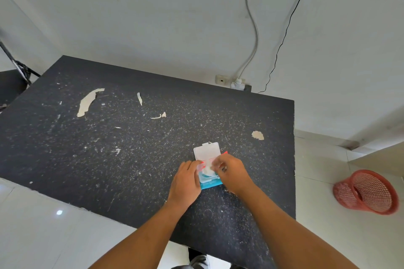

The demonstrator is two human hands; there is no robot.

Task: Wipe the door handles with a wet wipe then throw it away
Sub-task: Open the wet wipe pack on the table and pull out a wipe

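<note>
A blue wet-wipe pack [210, 184] lies on the black table [109, 148], toward its right side. The pack's clear plastic lid [206, 151] stands flipped open, pointing away from me. My left hand [185, 181] presses on the pack's left side and holds it down. My right hand [232, 173] pinches a white wet wipe [209, 167] at the pack's opening; the wipe is blurred. No door handle is in view.
A red mesh wastebasket [367, 192] lies tipped on its side on the tiled floor to the right of the table. The table top is scratched with chipped pale patches. White and black cables hang down the wall to a socket [237, 84] behind the table.
</note>
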